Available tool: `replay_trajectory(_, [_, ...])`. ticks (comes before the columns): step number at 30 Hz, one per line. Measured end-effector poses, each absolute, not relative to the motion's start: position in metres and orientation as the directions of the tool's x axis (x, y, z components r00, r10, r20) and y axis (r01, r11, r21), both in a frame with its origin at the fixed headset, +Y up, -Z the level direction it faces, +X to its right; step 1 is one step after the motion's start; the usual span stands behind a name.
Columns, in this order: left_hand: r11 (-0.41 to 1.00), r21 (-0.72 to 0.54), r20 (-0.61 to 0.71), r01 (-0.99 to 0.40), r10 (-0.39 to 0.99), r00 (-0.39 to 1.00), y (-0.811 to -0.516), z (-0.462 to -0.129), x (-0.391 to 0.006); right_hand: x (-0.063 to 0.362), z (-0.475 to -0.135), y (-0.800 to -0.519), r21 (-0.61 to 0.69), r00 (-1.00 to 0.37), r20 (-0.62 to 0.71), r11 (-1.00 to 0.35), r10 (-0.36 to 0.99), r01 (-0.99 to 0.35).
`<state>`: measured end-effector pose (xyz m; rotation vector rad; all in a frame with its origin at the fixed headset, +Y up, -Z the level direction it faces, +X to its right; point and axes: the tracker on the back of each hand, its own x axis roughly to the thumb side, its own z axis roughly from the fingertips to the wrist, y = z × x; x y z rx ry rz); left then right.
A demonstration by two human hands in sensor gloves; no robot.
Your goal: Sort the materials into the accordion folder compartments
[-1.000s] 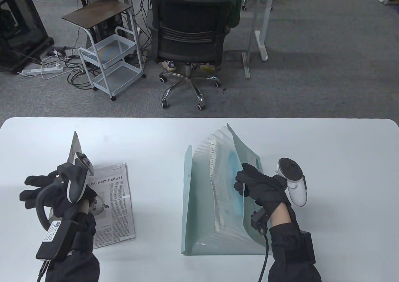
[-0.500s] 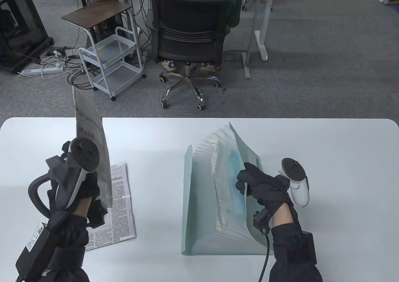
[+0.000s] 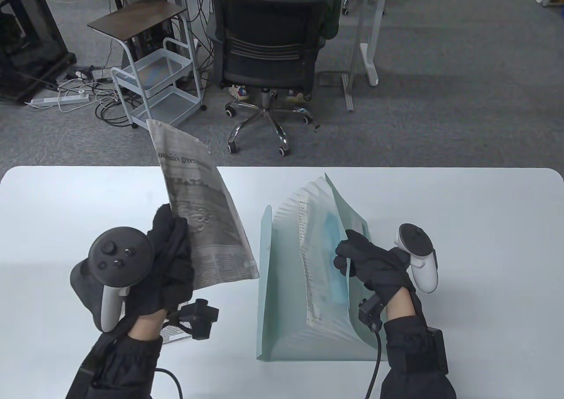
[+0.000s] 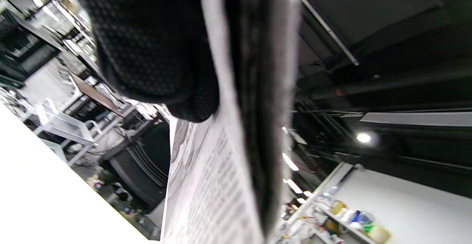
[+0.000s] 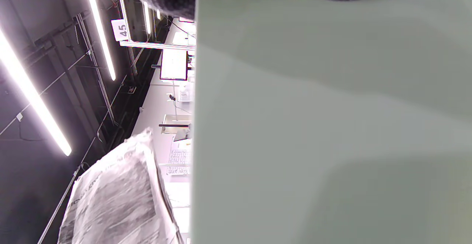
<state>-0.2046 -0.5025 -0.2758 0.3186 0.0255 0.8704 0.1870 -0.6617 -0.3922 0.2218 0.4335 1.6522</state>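
A pale green accordion folder (image 3: 282,324) stands fanned on the white table (image 3: 462,240), with printed sheets and a blue item in its compartments. My right hand (image 3: 359,262) grips its right cover (image 3: 352,216), and that cover (image 5: 332,126) fills the right wrist view. My left hand (image 3: 169,258) holds a folded newspaper (image 3: 200,205) upright above the table, just left of the folder. In the left wrist view the newspaper (image 4: 210,192) runs edge-on between my fingers (image 4: 155,52). Across in the right wrist view the same newspaper (image 5: 114,199) shows at lower left.
Another newspaper (image 3: 176,335) lies on the table, mostly hidden beneath my left wrist. Beyond the far edge a person sits in a black office chair (image 3: 269,59), beside a white rolling cart (image 3: 154,90) and desk legs (image 3: 365,42).
My left hand has lifted the folded newspaper off the stack and carried it right, towards the folder. The right hand has kept its hold on the folder cover.
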Motion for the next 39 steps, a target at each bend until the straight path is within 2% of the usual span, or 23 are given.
replay_trajectory(7, [0.501, 0.285, 0.216, -0.817, 0.797, 0.564, -0.532, -0.268, -0.181, 0.187, -0.392, -0.661, 0.409, -0.122, -0.108, -0.068, 0.987, -0.91])
replay_trajectory(14, [0.451, 0.297, 0.229, -0.841, 0.822, 0.522, -0.564, -0.268, -0.163, 0.189, -0.392, -0.661, 0.409, -0.108, -0.109, -0.055, 0.988, -0.911])
replay_trajectory(16, [0.51, 0.277, 0.215, -0.814, 0.793, 0.57, -0.565, -0.27, -0.16, 0.189, -0.392, -0.661, 0.41, -0.107, -0.109, -0.054, 0.988, -0.911])
replay_trajectory(21, [0.529, 0.272, 0.221, -0.804, 0.779, 0.587, -0.574, -0.274, -0.155, 0.189, -0.392, -0.661, 0.411, -0.11, -0.11, -0.056, 0.988, -0.91])
replay_trajectory(39, [0.521, 0.091, 0.183, -0.849, 0.829, 0.528, -0.6, -0.292, -0.143, 0.199, -0.392, -0.659, 0.382, -0.079, -0.095, -0.037, 0.992, -0.923])
